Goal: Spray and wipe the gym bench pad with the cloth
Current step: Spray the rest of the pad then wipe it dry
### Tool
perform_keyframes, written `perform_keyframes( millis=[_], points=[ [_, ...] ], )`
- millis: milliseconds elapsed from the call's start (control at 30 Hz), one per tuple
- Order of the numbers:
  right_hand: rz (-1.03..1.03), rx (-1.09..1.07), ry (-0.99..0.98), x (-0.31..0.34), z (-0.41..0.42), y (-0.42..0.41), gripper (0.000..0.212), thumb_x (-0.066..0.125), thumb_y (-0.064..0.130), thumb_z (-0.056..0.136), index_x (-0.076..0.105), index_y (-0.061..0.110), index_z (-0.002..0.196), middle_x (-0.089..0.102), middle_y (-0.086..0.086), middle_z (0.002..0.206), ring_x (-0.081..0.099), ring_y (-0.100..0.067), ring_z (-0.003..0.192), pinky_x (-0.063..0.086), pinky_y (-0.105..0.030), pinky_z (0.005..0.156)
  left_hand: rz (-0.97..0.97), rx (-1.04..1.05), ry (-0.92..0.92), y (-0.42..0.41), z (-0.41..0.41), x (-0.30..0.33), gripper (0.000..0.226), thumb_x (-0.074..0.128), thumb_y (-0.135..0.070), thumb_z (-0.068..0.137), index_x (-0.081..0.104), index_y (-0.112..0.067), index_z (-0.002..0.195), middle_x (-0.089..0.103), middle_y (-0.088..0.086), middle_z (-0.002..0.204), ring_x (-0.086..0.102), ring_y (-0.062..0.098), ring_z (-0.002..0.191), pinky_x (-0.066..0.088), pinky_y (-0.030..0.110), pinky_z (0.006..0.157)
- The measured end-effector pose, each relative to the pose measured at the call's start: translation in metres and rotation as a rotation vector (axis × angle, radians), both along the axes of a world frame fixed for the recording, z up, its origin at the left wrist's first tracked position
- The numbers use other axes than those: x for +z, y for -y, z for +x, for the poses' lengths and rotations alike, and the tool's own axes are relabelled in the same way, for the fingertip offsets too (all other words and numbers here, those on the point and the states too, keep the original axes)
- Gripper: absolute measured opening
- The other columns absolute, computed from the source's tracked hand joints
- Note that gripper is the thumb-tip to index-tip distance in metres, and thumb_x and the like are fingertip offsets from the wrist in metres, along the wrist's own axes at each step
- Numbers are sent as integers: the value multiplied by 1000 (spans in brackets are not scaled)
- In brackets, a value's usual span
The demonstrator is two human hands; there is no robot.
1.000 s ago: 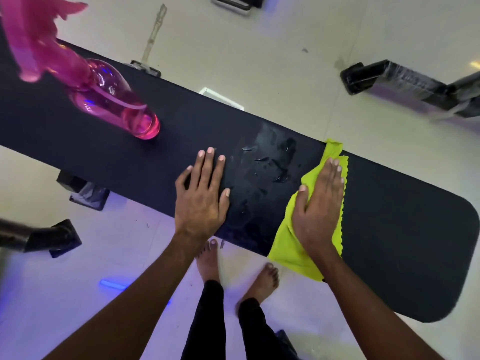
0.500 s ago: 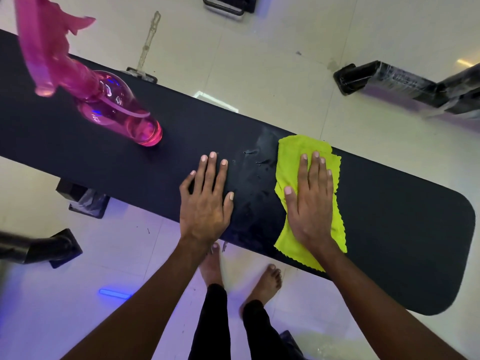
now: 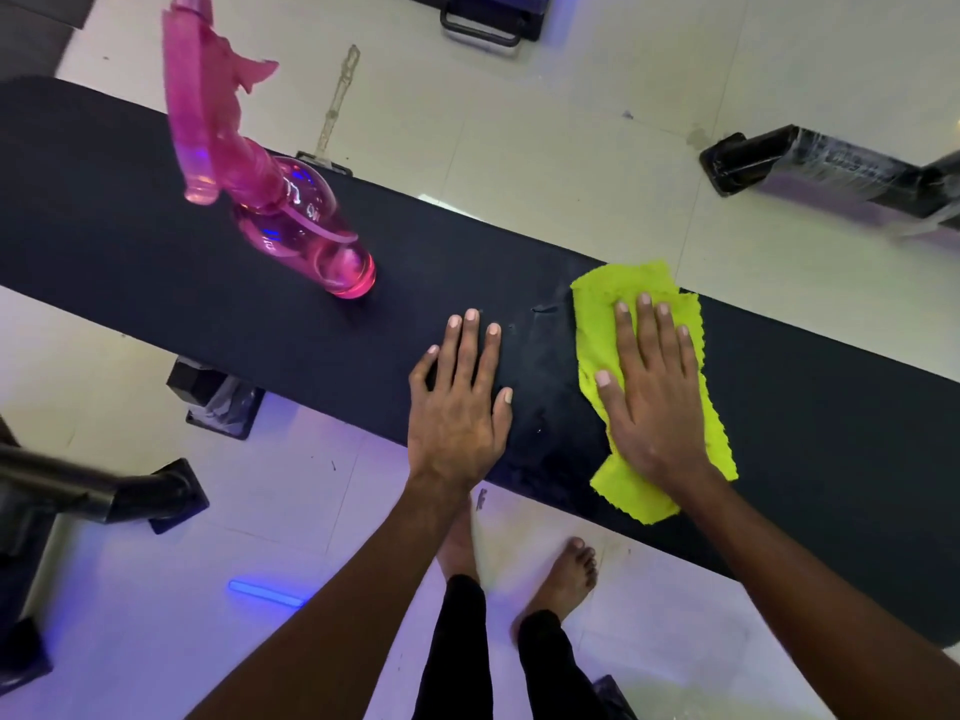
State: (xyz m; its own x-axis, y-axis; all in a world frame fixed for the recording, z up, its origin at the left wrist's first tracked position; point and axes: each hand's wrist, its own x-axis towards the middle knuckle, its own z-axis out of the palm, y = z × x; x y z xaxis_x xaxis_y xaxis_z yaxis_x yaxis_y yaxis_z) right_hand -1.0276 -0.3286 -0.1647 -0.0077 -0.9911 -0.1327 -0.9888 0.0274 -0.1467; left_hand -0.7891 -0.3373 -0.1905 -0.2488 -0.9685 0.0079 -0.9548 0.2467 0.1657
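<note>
Cloth of bright yellow-green microfibre with a pinked edge [image 3: 649,387] is pressed flat on the long black padded gym bench pad [image 3: 156,241] by the right hand [image 3: 652,392], whose grip is released: the fingers [image 3: 626,335] are spread and laid flat on the fabric, nothing being clasped. The lower end of the cloth is seen hanging over the near edge of the pad. The left hand [image 3: 460,402] is laid palm-down on the bare pad just beside the cloth, its grip likewise released, with no object held. Between the two hands a patch of the pad is marked by a faint wet sheen and a few droplets. A translucent pink plastic spray bottle [image 3: 291,220] is stood upright on the pad, well apart to the left. Bare feet [image 3: 563,579] are seen on the pale tiled floor [image 3: 519,148] below the pad.
</note>
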Motion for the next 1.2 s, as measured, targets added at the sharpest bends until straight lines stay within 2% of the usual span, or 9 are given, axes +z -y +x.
perform_keyframes(
  millis=[167,267,400,533,667,800,933,1067,1200],
  points=[
    [-16,-161,-57,-1,39,57,72,25,47,108,10,12,169,6,-15,178,7,-38,165,7,-57,134,16,4,7,-1,0,0,67,32,-40,107,18,-15,167,14,11,176,14,26,164,24,45,122],
    [-8,-10,-58,-3,59,66,69,25,46,110,8,17,170,3,-12,179,4,-36,166,6,-57,134,28,-5,10,0,1,3,67,32,-40,107,17,-14,167,14,11,176,15,26,163,22,45,124],
    [8,164,-44,1,33,24,69,25,50,109,6,24,171,2,-5,180,0,-31,166,12,-57,133,70,-31,28,1,4,11,67,31,-41,108,16,-13,168,12,11,176,13,27,164,23,46,127],
    [37,35,-49,6,18,-15,70,27,49,108,9,22,170,5,-4,180,3,-29,166,15,-57,132,133,-52,13,3,9,20,69,34,-43,107,17,-14,168,10,10,177,11,27,164,24,47,127],
    [24,-138,-79,7,65,32,71,27,45,107,13,15,170,9,-15,178,8,-41,164,12,-60,132,175,-75,67,-8,34,24,75,32,-48,105,12,-13,168,5,11,177,6,27,164,20,50,129],
    [42,21,-97,4,92,56,68,24,43,110,8,16,170,6,-13,178,6,-40,165,11,-59,133,209,-82,87,-18,51,27,77,25,-53,105,7,-13,168,0,9,177,1,25,164,18,51,131],
    [67,199,-76,9,65,14,67,26,47,110,9,24,170,7,-5,179,7,-34,166,15,-57,132,238,-13,71,-18,58,29,83,23,-61,103,4,-14,168,-4,10,177,-2,26,164,13,50,132],
    [139,115,-91,21,47,-19,72,29,51,105,15,23,170,13,-7,178,14,-35,165,21,-58,129,230,-18,102,-21,58,25,84,21,-64,103,-1,-15,168,-7,10,177,-5,28,164,13,53,132],
    [119,23,-87,19,85,23,71,29,46,107,11,19,170,6,-12,179,6,-38,165,10,-59,132,199,-1,70,-23,56,17,83,25,-63,104,2,-15,168,-4,11,177,-3,29,164,12,54,131]
  ],
)
